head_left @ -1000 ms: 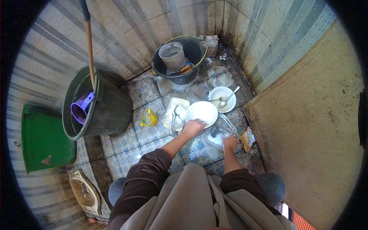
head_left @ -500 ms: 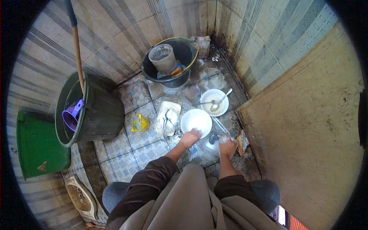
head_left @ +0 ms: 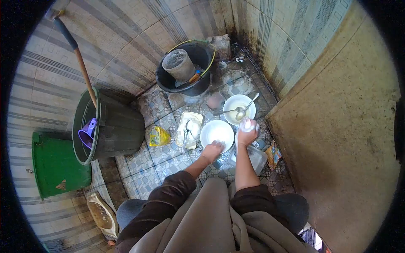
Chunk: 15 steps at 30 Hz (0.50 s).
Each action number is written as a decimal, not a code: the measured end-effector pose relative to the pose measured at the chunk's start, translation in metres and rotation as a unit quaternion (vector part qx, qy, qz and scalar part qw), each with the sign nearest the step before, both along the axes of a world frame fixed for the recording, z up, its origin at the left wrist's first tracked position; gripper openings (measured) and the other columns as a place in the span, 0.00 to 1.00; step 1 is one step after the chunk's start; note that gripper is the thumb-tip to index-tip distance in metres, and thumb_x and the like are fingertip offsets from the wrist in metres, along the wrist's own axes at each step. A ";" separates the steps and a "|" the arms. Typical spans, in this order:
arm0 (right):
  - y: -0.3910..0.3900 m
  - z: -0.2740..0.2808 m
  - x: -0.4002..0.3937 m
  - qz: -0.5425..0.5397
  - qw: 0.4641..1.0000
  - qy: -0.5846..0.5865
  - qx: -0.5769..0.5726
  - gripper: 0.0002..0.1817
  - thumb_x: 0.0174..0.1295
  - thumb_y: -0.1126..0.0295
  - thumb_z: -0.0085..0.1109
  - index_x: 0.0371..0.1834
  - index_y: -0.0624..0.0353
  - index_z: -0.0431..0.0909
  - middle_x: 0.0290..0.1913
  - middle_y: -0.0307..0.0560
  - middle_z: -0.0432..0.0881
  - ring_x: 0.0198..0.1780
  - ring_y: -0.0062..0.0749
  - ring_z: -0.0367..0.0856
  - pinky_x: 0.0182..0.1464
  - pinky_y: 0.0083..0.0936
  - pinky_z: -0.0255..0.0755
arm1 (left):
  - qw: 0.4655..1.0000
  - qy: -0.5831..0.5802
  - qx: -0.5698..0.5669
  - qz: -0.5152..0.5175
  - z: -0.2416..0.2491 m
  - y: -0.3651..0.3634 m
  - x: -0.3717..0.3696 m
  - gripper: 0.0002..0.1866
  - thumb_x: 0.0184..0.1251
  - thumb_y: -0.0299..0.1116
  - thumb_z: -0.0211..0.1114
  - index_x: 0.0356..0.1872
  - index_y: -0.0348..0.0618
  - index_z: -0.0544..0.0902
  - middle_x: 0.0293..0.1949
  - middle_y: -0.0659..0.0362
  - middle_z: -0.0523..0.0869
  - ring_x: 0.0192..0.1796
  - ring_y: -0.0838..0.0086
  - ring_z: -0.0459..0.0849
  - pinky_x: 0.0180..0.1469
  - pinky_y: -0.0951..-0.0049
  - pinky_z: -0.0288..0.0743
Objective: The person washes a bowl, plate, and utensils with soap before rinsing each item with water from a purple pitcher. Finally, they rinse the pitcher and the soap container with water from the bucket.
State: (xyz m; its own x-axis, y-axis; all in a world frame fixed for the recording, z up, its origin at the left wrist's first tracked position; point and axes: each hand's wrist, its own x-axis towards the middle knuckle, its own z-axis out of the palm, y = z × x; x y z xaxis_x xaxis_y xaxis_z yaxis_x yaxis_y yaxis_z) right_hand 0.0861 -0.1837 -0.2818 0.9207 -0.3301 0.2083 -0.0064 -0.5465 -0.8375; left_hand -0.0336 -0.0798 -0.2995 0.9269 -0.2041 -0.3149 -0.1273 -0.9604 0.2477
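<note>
My left hand (head_left: 213, 150) is closed on the near rim of a white bowl (head_left: 216, 131), its fingers over the inside edge. My right hand (head_left: 248, 132) is raised just right of that bowl, closed around a small white sudsy wad (head_left: 249, 125) whose kind I cannot make out. Behind it, a second white bowl (head_left: 238, 102) holds spoons and a fork. A clear plastic container (head_left: 255, 158) lies under my right forearm, partly hidden. Left of the bowl, a pale rectangular tray (head_left: 184, 130) carries metal cutlery (head_left: 186, 137).
A yellow packet (head_left: 159, 136) lies on the tiles. Behind stands a black bucket (head_left: 185, 87) with a grey tub (head_left: 179, 65) inside. At left are a dark bin (head_left: 122, 130) with a purple dipper (head_left: 87, 134) and a green bin (head_left: 59, 166). A board (head_left: 337, 139) closes the right side.
My right hand has moved up and forward from the plastic container to beside the bowl, with the white wad in it. My left hand stays at the bowl's rim. The view has shifted slightly.
</note>
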 end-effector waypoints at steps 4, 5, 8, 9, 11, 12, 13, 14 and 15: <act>0.008 0.000 0.014 -0.028 0.998 0.052 0.033 0.10 0.45 0.61 0.57 0.26 0.54 0.71 0.26 0.48 0.73 0.29 0.47 0.72 0.28 0.37 0.65 | 0.990 -0.117 -0.048 -0.064 0.026 0.010 0.058 0.20 0.51 0.45 0.53 0.40 0.41 0.71 0.39 0.52 0.74 0.41 0.61 0.72 0.44 0.64 0.67; 0.009 0.001 0.018 -0.031 0.995 0.075 0.056 0.11 0.44 0.60 0.58 0.26 0.54 0.71 0.24 0.48 0.73 0.29 0.46 0.73 0.29 0.37 0.65 | 0.995 -0.091 -0.038 0.021 0.021 0.012 0.079 0.18 0.52 0.42 0.52 0.40 0.41 0.71 0.41 0.53 0.73 0.43 0.61 0.71 0.44 0.63 0.66; 0.013 0.005 0.020 -0.019 0.992 0.055 0.109 0.12 0.44 0.60 0.59 0.26 0.55 0.71 0.25 0.48 0.75 0.29 0.45 0.73 0.30 0.36 0.65 | 0.969 -0.194 0.082 0.130 0.023 0.004 0.131 0.16 0.53 0.40 0.50 0.41 0.42 0.72 0.43 0.54 0.73 0.46 0.63 0.70 0.43 0.63 0.66; 0.014 0.007 0.021 -0.022 0.990 0.082 0.109 0.15 0.40 0.59 0.62 0.26 0.55 0.72 0.26 0.48 0.75 0.30 0.44 0.74 0.31 0.36 0.66 | 0.975 -0.106 0.138 0.140 0.009 0.006 0.140 0.15 0.54 0.38 0.50 0.40 0.43 0.73 0.43 0.55 0.73 0.45 0.64 0.71 0.42 0.63 0.66; 0.015 0.010 0.024 -0.021 0.995 0.065 0.069 0.17 0.37 0.58 0.64 0.26 0.55 0.72 0.27 0.49 0.75 0.30 0.45 0.74 0.32 0.36 0.66 | 0.969 -0.003 0.184 0.165 -0.013 0.008 0.160 0.13 0.55 0.36 0.48 0.37 0.45 0.76 0.41 0.56 0.76 0.44 0.66 0.74 0.41 0.63 0.66; 0.013 0.009 0.025 -0.027 0.997 0.065 0.031 0.19 0.35 0.57 0.65 0.27 0.55 0.72 0.27 0.49 0.76 0.30 0.45 0.74 0.32 0.36 0.66 | 0.968 0.016 0.179 0.177 -0.020 0.004 0.160 0.12 0.55 0.35 0.47 0.35 0.46 0.78 0.39 0.56 0.77 0.43 0.67 0.75 0.41 0.63 0.66; 0.009 0.007 0.028 0.010 0.993 0.114 0.038 0.21 0.31 0.58 0.67 0.27 0.55 0.72 0.26 0.50 0.76 0.32 0.47 0.74 0.32 0.37 0.66 | 0.970 -0.019 0.178 0.165 -0.011 0.001 0.155 0.12 0.56 0.35 0.45 0.31 0.46 0.79 0.36 0.54 0.79 0.39 0.66 0.78 0.38 0.63 0.69; 0.007 0.004 0.029 0.019 0.992 0.123 0.010 0.18 0.32 0.61 0.65 0.27 0.55 0.72 0.26 0.50 0.76 0.33 0.47 0.74 0.34 0.37 0.66 | 0.970 0.041 0.094 0.219 -0.003 0.001 0.155 0.13 0.56 0.35 0.45 0.31 0.45 0.78 0.33 0.51 0.80 0.38 0.64 0.79 0.37 0.63 0.71; 0.006 0.005 0.031 -0.006 0.988 0.149 0.038 0.16 0.34 0.63 0.63 0.27 0.56 0.72 0.26 0.50 0.76 0.33 0.47 0.74 0.34 0.37 0.66 | 0.969 0.034 0.087 0.229 0.005 0.003 0.152 0.13 0.57 0.35 0.45 0.32 0.43 0.78 0.32 0.49 0.80 0.36 0.62 0.79 0.36 0.62 0.71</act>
